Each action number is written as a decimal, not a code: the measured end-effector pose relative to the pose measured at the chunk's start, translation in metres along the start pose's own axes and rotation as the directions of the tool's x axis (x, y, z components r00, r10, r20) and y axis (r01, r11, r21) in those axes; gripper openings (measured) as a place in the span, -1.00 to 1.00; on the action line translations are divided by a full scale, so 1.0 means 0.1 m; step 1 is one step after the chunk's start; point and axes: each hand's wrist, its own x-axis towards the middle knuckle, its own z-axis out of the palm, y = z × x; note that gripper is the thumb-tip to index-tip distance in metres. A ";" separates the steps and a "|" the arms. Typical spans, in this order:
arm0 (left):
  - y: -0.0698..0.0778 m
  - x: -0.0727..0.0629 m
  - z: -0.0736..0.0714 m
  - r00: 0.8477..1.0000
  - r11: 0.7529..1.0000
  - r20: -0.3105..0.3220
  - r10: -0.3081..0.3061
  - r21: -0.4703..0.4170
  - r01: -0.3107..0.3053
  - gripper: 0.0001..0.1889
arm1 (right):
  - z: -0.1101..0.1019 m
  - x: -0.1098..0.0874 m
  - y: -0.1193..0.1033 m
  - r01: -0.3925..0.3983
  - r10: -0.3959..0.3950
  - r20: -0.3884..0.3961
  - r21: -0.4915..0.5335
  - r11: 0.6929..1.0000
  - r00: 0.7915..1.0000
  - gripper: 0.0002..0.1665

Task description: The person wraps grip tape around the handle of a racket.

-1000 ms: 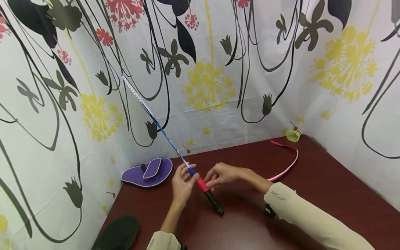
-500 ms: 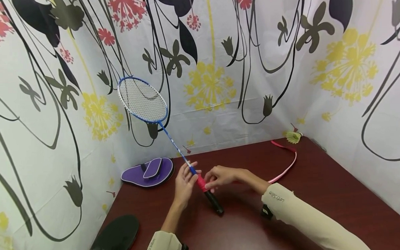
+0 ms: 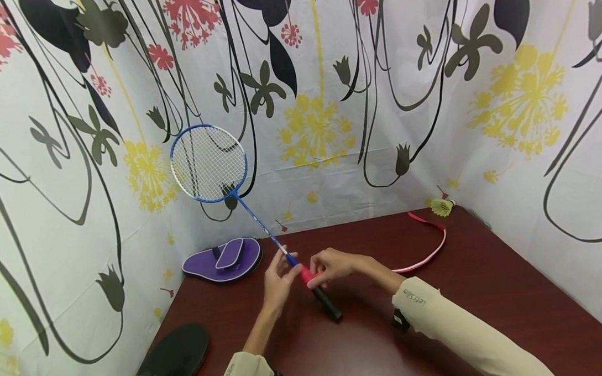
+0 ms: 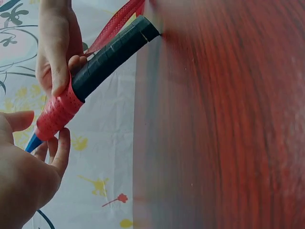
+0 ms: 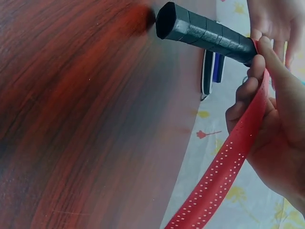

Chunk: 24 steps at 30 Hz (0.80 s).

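Note:
A blue-and-white badminton racket [image 3: 209, 163] leans up to the left, its strung face towards me. My left hand [image 3: 278, 283] holds it between thumb and fingers, where the blue cone [image 4: 33, 143] meets the wrapped handle. Red perforated grip tape [image 4: 58, 114] covers the upper part of the handle in overlapping turns. Black wrap [image 5: 214, 36] shows on the lower handle down to the butt. My right hand [image 3: 336, 267] pinches the tape right at the handle, thumb on top. From that hand the tape's loose length [image 5: 219, 171] runs off; its far end curls over the table.
On the brown table [image 3: 381, 340] a purple padded case [image 3: 204, 266] lies at the back left. A black table tennis bat [image 3: 174, 355] is at the front left, and a yellow shuttlecock [image 3: 441, 206] sits in the far right corner. Flower-patterned curtains [image 3: 317, 71] enclose the table.
The racket has turned about its shaft, from edge-on to showing its full face, while both hands stay near the same place. The tape's loose length has shifted slightly left.

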 end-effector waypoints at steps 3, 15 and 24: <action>0.03 -0.01 0.03 1.000 1.000 -0.015 -0.025 0.001 0.025 -0.28 | 0.01 0.02 0.00 0.003 -0.004 -0.029 -0.030 1.000 1.000 -0.67; 0.08 0.01 0.06 1.000 1.000 0.006 -0.002 -0.025 0.003 -0.19 | -0.03 0.00 0.00 0.074 -0.080 -0.045 -0.113 0.991 0.996 -0.72; 0.08 0.00 -0.01 0.998 0.998 0.058 0.027 -0.059 -0.024 -0.16 | -0.13 -0.12 0.10 0.097 -0.097 0.001 -0.078 0.992 0.995 -0.91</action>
